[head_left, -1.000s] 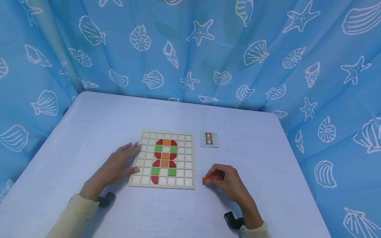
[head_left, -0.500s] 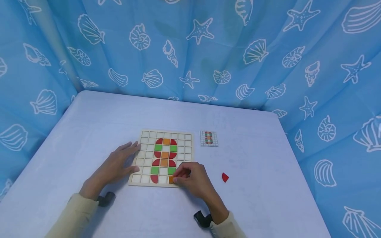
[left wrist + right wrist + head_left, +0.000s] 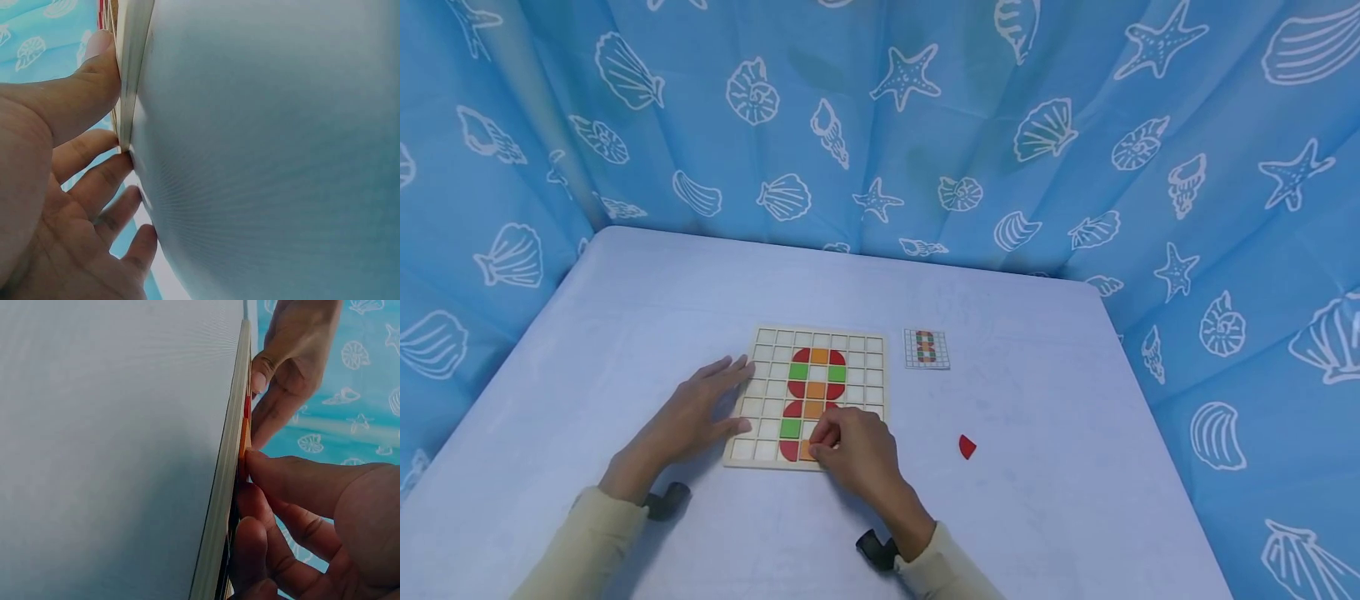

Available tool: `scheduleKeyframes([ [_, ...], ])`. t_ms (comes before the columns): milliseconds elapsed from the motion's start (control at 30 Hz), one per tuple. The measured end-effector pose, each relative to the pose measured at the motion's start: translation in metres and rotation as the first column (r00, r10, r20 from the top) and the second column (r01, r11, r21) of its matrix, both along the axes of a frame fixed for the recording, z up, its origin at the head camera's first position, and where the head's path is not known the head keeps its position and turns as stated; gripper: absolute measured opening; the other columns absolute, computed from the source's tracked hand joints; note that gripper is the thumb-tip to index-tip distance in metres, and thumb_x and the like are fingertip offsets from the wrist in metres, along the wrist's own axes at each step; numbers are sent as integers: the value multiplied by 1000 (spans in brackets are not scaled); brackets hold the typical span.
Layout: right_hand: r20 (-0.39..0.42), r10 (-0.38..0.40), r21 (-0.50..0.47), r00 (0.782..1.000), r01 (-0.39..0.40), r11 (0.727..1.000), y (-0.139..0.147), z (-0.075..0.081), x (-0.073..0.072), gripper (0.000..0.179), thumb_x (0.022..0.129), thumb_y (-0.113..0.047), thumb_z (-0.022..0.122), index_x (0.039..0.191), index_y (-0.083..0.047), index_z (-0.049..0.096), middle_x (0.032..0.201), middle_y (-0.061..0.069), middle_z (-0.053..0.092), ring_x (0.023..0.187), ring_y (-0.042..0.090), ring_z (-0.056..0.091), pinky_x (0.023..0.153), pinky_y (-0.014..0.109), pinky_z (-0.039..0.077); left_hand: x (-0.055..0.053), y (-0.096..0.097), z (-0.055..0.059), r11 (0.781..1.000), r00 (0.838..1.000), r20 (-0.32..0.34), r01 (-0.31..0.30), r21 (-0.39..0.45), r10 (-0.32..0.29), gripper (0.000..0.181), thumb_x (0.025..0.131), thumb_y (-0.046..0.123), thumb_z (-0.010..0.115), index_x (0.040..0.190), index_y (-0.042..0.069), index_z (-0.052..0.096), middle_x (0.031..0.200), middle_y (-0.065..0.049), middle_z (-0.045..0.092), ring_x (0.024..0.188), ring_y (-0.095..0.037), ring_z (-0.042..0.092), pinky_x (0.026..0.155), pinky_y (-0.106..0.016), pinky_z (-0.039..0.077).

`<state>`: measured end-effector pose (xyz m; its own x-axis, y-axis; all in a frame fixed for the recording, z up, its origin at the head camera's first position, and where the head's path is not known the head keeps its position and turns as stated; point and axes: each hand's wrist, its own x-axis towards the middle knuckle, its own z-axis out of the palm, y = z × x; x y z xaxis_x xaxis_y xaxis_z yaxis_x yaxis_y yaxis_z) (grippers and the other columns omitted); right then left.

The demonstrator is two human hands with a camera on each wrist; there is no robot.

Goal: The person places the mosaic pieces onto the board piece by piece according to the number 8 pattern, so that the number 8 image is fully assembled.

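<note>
A wooden grid board [image 3: 880,358] lies flat on the table, with red quarter-round, green square and orange square tiles in its cells. My right hand [image 3: 859,454] is over the board's near edge, thumb and fingertips on an orange square tile [image 3: 806,451] in the bottom row. That tile sits right beside a red quarter-round tile [image 3: 788,451]. In the right wrist view the thumb touches the orange tile [image 3: 244,447] at board level. My left hand [image 3: 696,412] rests against the board's left edge, its thumb lying over the rim and its fingers extended.
A small pattern card [image 3: 927,348] printed with a coloured figure on a grid lies right of the board. One loose red quarter-round tile [image 3: 967,447] lies on the white table [image 3: 1037,375]. A blue shell-print curtain [image 3: 820,75] hangs behind the table.
My right hand has carried the orange tile leftward from the table onto the board's bottom row, exposing the loose red tile. My left hand has stayed at the board's edge.
</note>
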<state>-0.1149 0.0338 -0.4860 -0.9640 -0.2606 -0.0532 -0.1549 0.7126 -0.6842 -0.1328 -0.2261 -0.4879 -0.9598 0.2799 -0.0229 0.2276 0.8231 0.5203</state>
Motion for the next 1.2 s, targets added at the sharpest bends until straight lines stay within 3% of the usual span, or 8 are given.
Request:
scheduleKeyframes([
  [267,75,36,-90,997,-29,996,20,5,-3,11,87,-23,89,90,-25,78,77,-12,66,74,9,60,63,23,50,-1,0,-2,1000,1000,2,-2,8,2,89,89,24,87,163,7,42,170,-19,39,159,-48,29,122,-71,35],
  [433,130,-25,-111,991,39,993,56,12,-7,17,88,-22,89,102,-24,79,85,-8,69,76,16,61,63,24,54,0,1,0,1000,1000,3,-3,11,3,88,89,23,88,163,7,42,170,-20,40,158,-48,30,122,-71,35],
  [633,114,-189,-55,975,196,979,110,13,-12,21,87,-15,89,104,-21,79,88,-4,71,75,18,58,61,26,51,0,1,1,1000,1000,8,-3,4,3,88,89,24,87,163,7,42,170,-20,40,158,-49,30,122,-71,35],
  [867,116,-309,20,944,309,951,161,15,-6,25,87,-14,88,110,-16,79,95,2,72,80,20,57,62,26,49,1,-1,0,1000,1000,7,2,1,-2,88,89,24,87,162,6,42,169,-21,40,158,-49,30,121,-71,36],
  [1033,108,-350,131,931,336,933,180,10,-3,30,84,-19,91,110,-15,77,97,5,69,82,21,55,65,29,47,1,-2,-1,1000,1000,11,0,3,0,88,89,24,87,163,7,42,170,-20,40,158,-48,30,122,-71,36],
  [1200,109,-342,190,933,319,929,182,2,-3,28,84,-21,91,105,-16,73,94,4,64,84,21,55,65,30,47,0,-2,-1,1000,1000,12,0,8,0,88,89,24,87,163,8,41,170,-19,39,159,-48,29,122,-71,35],
])
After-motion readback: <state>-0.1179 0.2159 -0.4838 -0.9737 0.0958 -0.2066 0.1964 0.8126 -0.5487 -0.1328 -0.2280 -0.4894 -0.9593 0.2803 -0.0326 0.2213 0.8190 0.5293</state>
